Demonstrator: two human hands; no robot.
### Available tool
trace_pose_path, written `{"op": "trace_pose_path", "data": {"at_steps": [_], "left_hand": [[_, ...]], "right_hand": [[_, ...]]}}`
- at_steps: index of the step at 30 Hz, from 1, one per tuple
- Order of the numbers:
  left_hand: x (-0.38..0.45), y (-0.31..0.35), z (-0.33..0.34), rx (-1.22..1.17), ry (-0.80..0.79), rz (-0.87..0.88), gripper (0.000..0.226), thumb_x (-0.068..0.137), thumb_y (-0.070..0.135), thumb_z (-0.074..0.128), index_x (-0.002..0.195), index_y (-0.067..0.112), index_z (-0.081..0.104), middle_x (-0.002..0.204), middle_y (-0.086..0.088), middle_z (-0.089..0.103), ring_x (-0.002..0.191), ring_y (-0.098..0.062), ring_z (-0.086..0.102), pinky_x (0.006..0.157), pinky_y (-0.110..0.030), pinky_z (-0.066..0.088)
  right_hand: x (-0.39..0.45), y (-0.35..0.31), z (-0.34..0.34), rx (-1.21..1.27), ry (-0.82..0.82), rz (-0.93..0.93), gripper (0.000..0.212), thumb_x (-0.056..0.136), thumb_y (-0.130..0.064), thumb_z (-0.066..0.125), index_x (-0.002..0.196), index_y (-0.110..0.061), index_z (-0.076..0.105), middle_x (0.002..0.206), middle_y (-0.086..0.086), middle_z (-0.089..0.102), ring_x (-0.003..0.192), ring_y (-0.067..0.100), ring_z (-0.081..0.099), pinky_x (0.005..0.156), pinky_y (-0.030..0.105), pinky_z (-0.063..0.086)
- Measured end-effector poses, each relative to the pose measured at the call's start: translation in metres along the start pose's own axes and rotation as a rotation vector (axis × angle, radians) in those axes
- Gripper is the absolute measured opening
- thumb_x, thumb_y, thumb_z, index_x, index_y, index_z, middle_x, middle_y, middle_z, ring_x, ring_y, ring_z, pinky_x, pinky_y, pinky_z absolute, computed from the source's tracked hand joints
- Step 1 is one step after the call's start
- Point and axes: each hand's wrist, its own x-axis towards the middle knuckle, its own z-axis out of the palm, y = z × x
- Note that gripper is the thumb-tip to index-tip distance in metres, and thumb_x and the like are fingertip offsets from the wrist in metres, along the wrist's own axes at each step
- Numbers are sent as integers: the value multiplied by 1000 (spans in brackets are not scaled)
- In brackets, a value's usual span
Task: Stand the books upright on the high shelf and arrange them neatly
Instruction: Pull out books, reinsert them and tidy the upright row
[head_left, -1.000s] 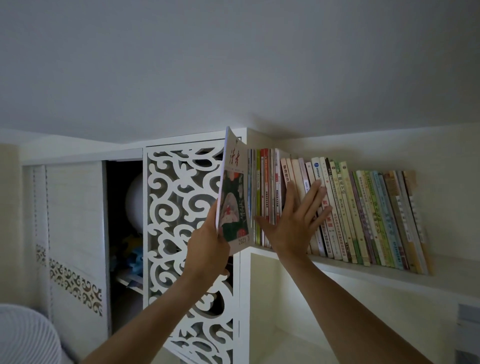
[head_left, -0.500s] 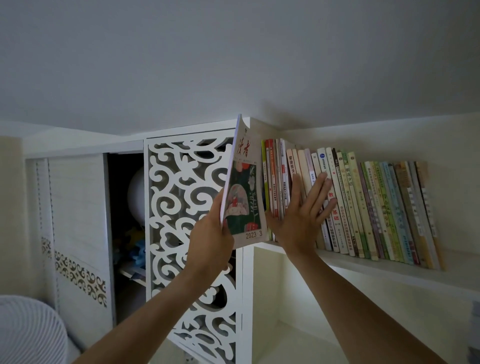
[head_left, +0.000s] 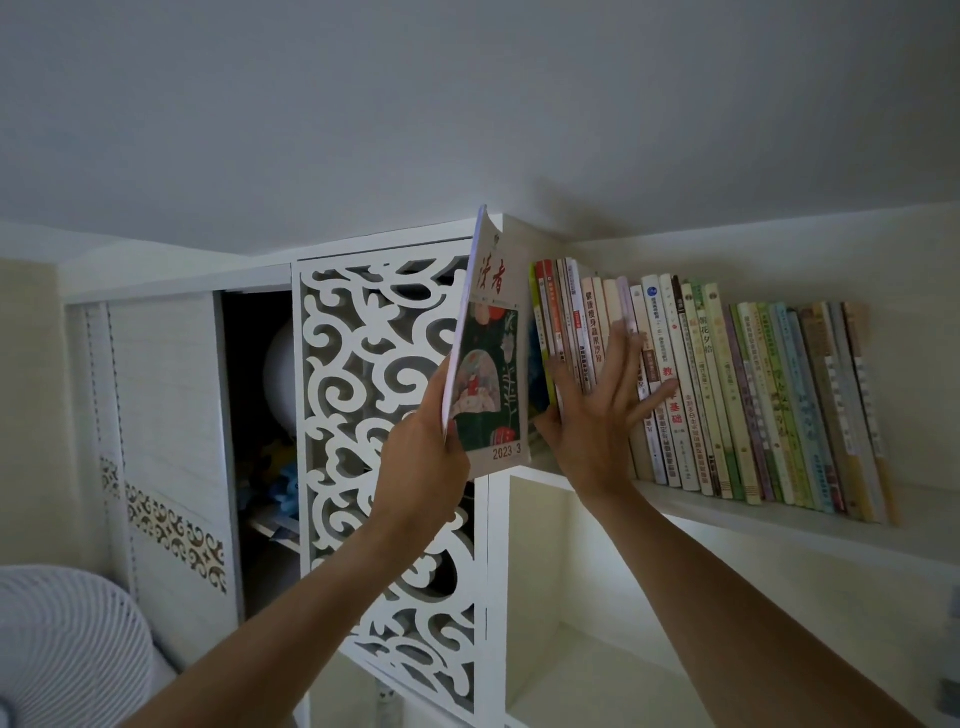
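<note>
The left hand (head_left: 423, 457) grips a thin magazine (head_left: 491, 358) upright beside the shelf's left end. The right hand (head_left: 597, 410), fingers straight, presses the leaning book row (head_left: 727, 395) rightward. Slide the magazine in spine-out while the gap is held.

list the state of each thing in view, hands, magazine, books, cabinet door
left hand: grips the magazine's lower corner
magazine: closed, held upright, off the shelf
right hand: fingers spread, pressing the book spines
row of books: standing on the shelf, leaning left
cabinet door: slid partly open
</note>
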Motion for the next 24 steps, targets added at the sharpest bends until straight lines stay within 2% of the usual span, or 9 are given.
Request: {"op": "trace_pose_path", "data": {"at_steps": [2,4,7,10,14,17,20,24], "left_hand": [[-1,4,0,-6,-2,3,64,104,5,44,158,34,29,97,14,54,71,-1,59,42,-18,52],[-4,9,0,-11,-2,19,64,103,5,43,158,34,29,97,12,55,72,-5,63,39,-18,51],[-6,13,-1,-7,-5,28,65,102,5,44,158,35,29,96,14,55,73,-8,64,40,-19,52],[-5,15,-1,19,-10,15,65,103,6,44,159,34,28,105,9,58,79,-13,63,43,-18,54],[-3,15,-1,42,-27,-18,63,102,5,43,156,35,33,108,10,63,75,-2,61,53,-18,58],[-7,15,-2,-1,-60,-78,63,101,4,42,153,38,34,106,7,65,78,-10,67,49,-27,60],[-11,19,-2,13,-55,-101,61,101,3,43,152,35,37,95,17,57,72,0,59,50,-20,58],[-16,26,-6,72,-7,-124,66,97,0,45,153,36,37,93,16,55,69,2,55,49,-19,54]], "right_hand": [[-1,1,-1,-1,-24,-28,61,87,-58,70,144,-44,55,170,21,9,156,47,0,111,82,-1],[-1,3,-2,-39,-40,-52,59,90,-61,64,147,-48,51,171,20,10,156,48,-1,111,83,-2],[-1,4,-5,-63,-77,-45,52,96,-60,55,147,-48,50,172,18,4,156,48,-5,112,82,0],[-1,4,-5,-47,-100,-14,48,100,-63,44,145,-48,52,172,17,1,156,46,-7,114,79,-5],[-1,5,-6,-11,-108,5,46,96,-54,58,141,-47,56,172,16,-1,157,44,-9,113,80,1],[0,4,-9,42,-98,13,45,96,-52,54,141,-46,57,172,15,0,157,44,-9,113,81,0],[0,3,-9,33,-95,13,44,98,-51,49,140,-46,57,172,17,1,156,46,-8,113,80,-1],[-1,3,-7,-15,-110,23,42,95,-46,61,138,-45,58,172,17,1,156,46,-8,113,80,0]]}}
